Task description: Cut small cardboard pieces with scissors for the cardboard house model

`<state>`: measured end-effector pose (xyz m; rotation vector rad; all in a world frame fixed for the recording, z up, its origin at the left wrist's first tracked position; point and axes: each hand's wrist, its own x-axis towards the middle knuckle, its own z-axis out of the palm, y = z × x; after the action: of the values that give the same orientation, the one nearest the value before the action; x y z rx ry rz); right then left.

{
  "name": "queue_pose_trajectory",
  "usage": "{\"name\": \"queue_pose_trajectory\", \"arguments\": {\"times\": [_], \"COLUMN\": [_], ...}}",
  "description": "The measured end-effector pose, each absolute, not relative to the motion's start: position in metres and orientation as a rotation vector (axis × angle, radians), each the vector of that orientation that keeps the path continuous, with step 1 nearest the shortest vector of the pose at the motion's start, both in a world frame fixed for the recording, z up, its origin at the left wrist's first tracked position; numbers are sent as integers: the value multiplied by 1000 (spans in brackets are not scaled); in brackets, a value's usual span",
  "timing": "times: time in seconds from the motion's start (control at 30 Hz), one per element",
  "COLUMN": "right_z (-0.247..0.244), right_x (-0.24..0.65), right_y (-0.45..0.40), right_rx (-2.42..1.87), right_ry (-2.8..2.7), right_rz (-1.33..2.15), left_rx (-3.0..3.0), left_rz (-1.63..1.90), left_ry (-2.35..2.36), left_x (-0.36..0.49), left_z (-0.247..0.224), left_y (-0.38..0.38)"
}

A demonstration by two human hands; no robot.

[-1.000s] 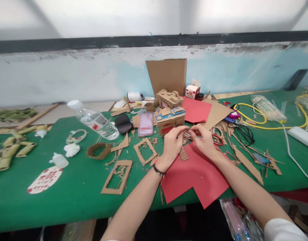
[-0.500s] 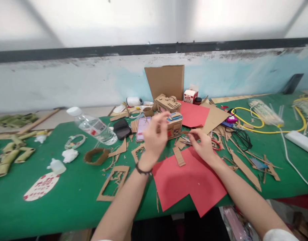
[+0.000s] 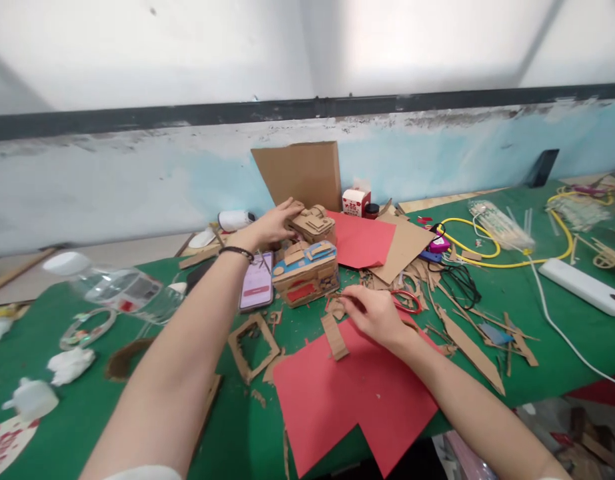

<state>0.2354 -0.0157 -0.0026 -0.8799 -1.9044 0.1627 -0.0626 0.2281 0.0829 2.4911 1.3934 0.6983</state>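
Note:
My left hand point(image 3: 273, 223) reaches to the back, its fingers stretched out against the left side of a brown cardboard model point(image 3: 315, 225) with raised layers on top. In front of that stands a second cardboard box model point(image 3: 307, 272) with blue patches on top and a red panel. My right hand point(image 3: 371, 312) is closed in a pinch above red paper point(image 3: 357, 393), with a small cardboard strip point(image 3: 339, 295) poking from the fingertips. Below it, a ridged cardboard strip point(image 3: 334, 337) lies across the paper's edge. Red-handled scissors point(image 3: 407, 301) lie partly hidden behind the right hand.
A phone point(image 3: 256, 283) lies left of the models. A tilted water bottle point(image 3: 122, 287) and a cardboard frame point(image 3: 253, 348) are further left. Cardboard scraps point(image 3: 470, 347), a yellow cable point(image 3: 487, 260) and a white power strip point(image 3: 582, 285) spread over the right side.
My left hand has moved away from the front model, back and left to the rear one. My right hand stays pinched and has come slightly nearer. The view has shifted right.

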Motion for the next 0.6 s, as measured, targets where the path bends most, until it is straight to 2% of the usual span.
{"name": "queue_pose_trajectory", "arguments": {"times": [0.1,0.27,0.5,0.6], "right_z": [-2,-3,-2,-3], "right_x": [235,235,237,237], "right_y": [-15,-14,-14,-14], "right_rx": [-876,-904,-963,-968], "right_ry": [-1917,-1905,-1907,-1920], "right_rz": [153,179,226,226], "left_rx": [2595,2759,2820,2942], "left_rz": [568,621,1015,1056], "left_ry": [1291,1317,1514,1503], "left_x": [-67,-69,-62,-63], "left_z": [77,65,66,71], "left_y": [225,211,190,183]}}
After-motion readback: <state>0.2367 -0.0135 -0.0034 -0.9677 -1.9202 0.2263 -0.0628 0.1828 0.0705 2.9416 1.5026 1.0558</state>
